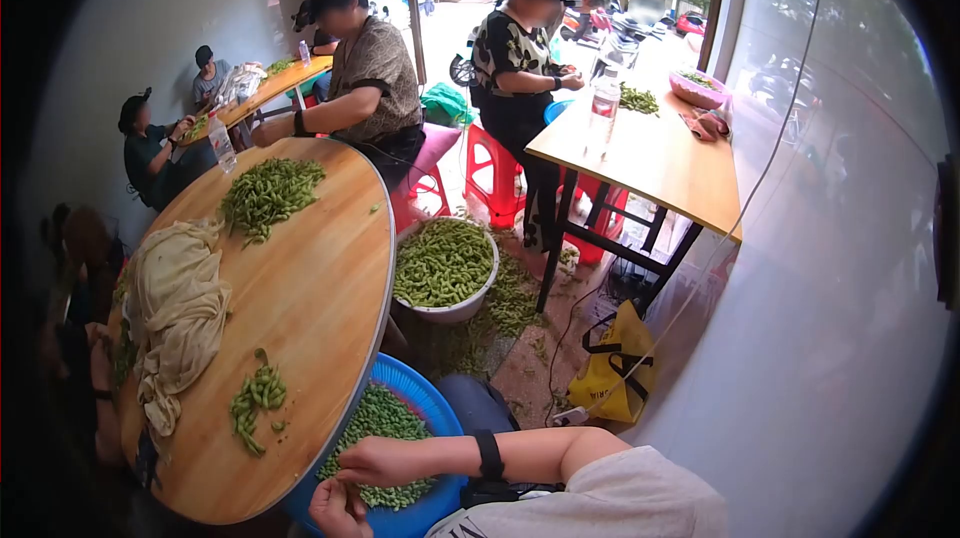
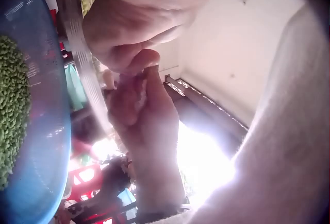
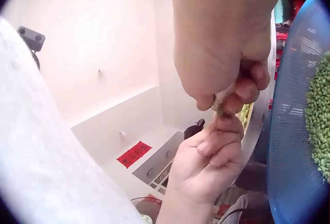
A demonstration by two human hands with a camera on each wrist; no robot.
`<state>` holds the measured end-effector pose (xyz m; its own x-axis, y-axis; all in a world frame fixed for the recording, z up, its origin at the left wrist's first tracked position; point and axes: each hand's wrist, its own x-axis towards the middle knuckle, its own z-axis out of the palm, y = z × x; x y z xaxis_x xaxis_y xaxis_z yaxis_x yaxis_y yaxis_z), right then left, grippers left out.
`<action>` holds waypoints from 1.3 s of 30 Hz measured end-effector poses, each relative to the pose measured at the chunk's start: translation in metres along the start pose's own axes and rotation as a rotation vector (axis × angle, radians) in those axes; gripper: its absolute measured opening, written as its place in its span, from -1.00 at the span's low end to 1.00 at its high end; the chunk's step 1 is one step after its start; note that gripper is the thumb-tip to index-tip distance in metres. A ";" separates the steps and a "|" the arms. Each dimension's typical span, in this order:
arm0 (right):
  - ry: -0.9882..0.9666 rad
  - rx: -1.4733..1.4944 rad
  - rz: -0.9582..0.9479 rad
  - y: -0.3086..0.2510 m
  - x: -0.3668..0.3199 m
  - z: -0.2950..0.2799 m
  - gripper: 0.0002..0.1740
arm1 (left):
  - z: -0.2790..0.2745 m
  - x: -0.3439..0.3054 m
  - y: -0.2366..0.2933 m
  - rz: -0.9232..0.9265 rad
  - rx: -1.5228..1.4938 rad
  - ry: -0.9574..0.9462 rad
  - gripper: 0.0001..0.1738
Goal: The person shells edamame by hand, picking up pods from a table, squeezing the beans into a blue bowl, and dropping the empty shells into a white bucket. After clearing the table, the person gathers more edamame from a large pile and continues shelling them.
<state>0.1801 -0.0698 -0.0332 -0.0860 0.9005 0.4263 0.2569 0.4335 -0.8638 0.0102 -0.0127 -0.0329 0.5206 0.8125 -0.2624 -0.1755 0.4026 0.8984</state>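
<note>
Low over a blue basin [image 1: 455, 418] of shelled green beans [image 1: 385, 428], my two hands meet fingertip to fingertip. Between them shows a small bit of a green bean pod [image 3: 220, 112], mostly hidden by the fingers. My right hand [image 1: 385, 460] pinches it from above in the right wrist view, its fingers curled. From the opposite side my left hand [image 1: 338, 510] pinches the same pod with thumb and curled fingers. A small pile of unshelled pods [image 1: 258, 400] lies on the round wooden table [image 1: 310, 323] beside the basin.
A cream cloth [image 1: 180, 303] and a larger pod heap [image 1: 270, 193] lie on the round table. Beyond it, a white tub [image 1: 450, 310] of pods stands on the floor, with a yellow bag [image 1: 615, 368] to the right. Several people sit or stand at tables.
</note>
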 end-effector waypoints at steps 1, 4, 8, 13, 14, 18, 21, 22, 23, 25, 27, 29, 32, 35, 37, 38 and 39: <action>-0.015 -0.001 0.001 -0.001 -0.001 0.001 -0.64 | -0.002 -0.001 0.000 0.000 0.052 0.007 -0.90; -0.097 0.005 0.103 -0.002 -0.004 -0.003 -0.62 | -0.007 -0.002 -0.006 0.091 0.316 0.025 -0.88; -0.155 0.023 0.263 -0.012 0.007 -0.008 -0.61 | 0.002 -0.021 0.000 0.262 0.651 0.083 -0.87; -0.263 0.194 0.219 -0.001 0.011 0.003 -0.73 | 0.001 -0.037 -0.008 0.211 0.525 0.218 -0.93; -0.275 0.107 0.258 0.000 0.014 0.006 -0.73 | 0.002 -0.040 -0.007 0.249 0.558 0.226 -0.92; -0.271 -0.102 0.357 -0.007 0.025 0.028 -0.72 | -0.006 -0.042 -0.005 0.349 0.670 0.305 -0.93; -0.241 -0.117 0.302 0.000 0.032 0.041 -0.76 | -0.016 -0.040 -0.003 0.327 0.663 0.309 -0.94; -0.247 -0.171 0.270 0.000 0.035 0.044 -0.77 | -0.019 -0.039 -0.003 0.324 0.679 0.293 -0.93; -0.245 -0.228 0.234 -0.001 0.039 0.046 -0.78 | -0.019 -0.038 -0.005 0.409 0.728 0.302 -0.91; -0.248 -0.343 0.216 -0.001 0.041 0.049 -0.79 | -0.020 -0.035 -0.011 0.577 0.826 0.306 -0.85; -0.253 -0.456 0.241 -0.001 0.041 0.052 -0.76 | -0.023 -0.039 -0.011 0.486 0.785 0.312 -0.82; -0.339 -0.564 0.267 -0.005 0.042 0.042 -0.78 | -0.034 -0.044 -0.008 0.431 0.827 0.341 -0.84; -0.436 -0.534 0.311 -0.016 0.057 0.018 -0.78 | -0.081 -0.050 -0.009 0.430 0.971 0.523 -0.90; -0.317 -0.530 0.211 -0.019 0.099 0.021 -0.78 | -0.141 -0.060 -0.015 0.293 1.203 0.670 -0.80; -0.182 -0.567 0.153 0.004 0.129 0.041 -0.81 | -0.161 -0.066 -0.013 0.168 1.393 0.714 -0.74; -0.111 -0.586 0.122 0.017 0.139 0.049 -0.83 | -0.162 -0.065 -0.011 0.233 1.465 0.749 -0.74; -0.106 -0.623 0.129 0.026 0.143 0.052 -0.83 | -0.162 -0.064 -0.006 0.301 1.533 0.784 -0.73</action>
<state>0.1242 0.0723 -0.0084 -0.1030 0.9565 0.2728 0.7796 0.2480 -0.5751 -0.1573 0.0010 -0.0782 0.0480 0.9577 0.2837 0.9391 -0.1400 0.3137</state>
